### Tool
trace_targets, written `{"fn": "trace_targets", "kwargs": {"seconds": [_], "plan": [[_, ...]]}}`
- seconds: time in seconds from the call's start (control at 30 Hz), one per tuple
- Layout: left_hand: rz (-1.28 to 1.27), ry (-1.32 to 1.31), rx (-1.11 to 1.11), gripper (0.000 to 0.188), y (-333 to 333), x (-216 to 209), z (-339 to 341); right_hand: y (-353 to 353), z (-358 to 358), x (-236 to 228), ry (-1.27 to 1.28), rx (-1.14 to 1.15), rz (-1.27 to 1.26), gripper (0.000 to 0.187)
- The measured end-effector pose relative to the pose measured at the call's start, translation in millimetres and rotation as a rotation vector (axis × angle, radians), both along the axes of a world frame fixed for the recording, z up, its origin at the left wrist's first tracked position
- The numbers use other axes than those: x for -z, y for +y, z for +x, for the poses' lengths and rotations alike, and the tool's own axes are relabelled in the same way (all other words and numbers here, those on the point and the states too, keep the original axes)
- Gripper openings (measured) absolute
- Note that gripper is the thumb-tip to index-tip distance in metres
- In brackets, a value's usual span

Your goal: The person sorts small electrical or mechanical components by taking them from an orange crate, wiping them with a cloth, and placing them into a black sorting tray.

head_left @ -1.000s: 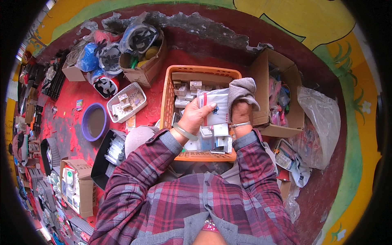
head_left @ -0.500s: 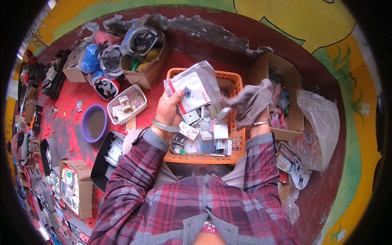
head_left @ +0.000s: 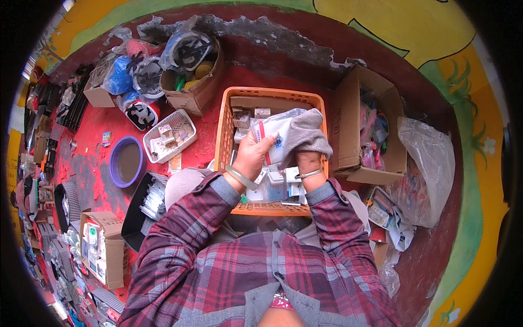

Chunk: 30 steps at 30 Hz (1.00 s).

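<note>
Over the orange plastic basket point(head_left: 222, 125), my left hand point(head_left: 251, 158) grips a flat white packet point(head_left: 271, 143) with a red edge and a clear plastic sleeve, thumb on its face. A grey cloth point(head_left: 308, 132) covers the fingers of my right hand point(head_left: 308, 162) and lies against the packet's right part. The cloth hides how those fingers are bent. Below both hands, several small white boxes point(head_left: 294, 175) and clear-wrapped pieces fill the basket, partly hidden by my wrists.
A cardboard box point(head_left: 348, 128) of bagged goods stands right of the basket, beside a clear plastic bag point(head_left: 430, 169). To the left are a white basket point(head_left: 188, 143), a purple-rimmed basin point(head_left: 111, 163) and a black bin point(head_left: 131, 223). Another full carton point(head_left: 201, 90) stands behind.
My right hand has brought the cloth left, onto the packet. My left hand has moved right and slightly down with the packet, which now sits lower over the basket.
</note>
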<state>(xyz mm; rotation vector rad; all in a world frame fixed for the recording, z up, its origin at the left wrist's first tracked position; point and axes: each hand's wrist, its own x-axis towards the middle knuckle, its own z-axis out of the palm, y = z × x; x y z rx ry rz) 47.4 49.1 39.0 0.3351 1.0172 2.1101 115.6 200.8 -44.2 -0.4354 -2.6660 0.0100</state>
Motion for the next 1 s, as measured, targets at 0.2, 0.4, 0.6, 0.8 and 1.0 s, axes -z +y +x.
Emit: {"fn": "trace_targets", "kwargs": {"seconds": [0.2, 0.4, 0.6, 0.8, 1.0], "plan": [[0.061, -0.037, 0.001, 0.024, 5, -8, 8, 2, 2, -32, -0.102, 0.085, 0.207, 0.044], [0.099, -0.068, -0.041, 0.025, 3, -12, 7, 22, 0, -34, 0.010, 0.140, 0.358, 0.042], [-0.024, 0.007, -0.047, 0.030, -22, -26, -38, 131, 28, -25, 0.098, 0.066, -0.644, 0.027], [-0.479, 0.467, 0.280, 0.031, -27, 2, -36, 78, 31, -58, 0.103, -0.024, -0.090, 0.026], [-0.645, 0.895, 0.410, 0.035, -14, 13, -19, -21, -6, -79, -0.094, -0.472, -0.112, 0.027]]}}
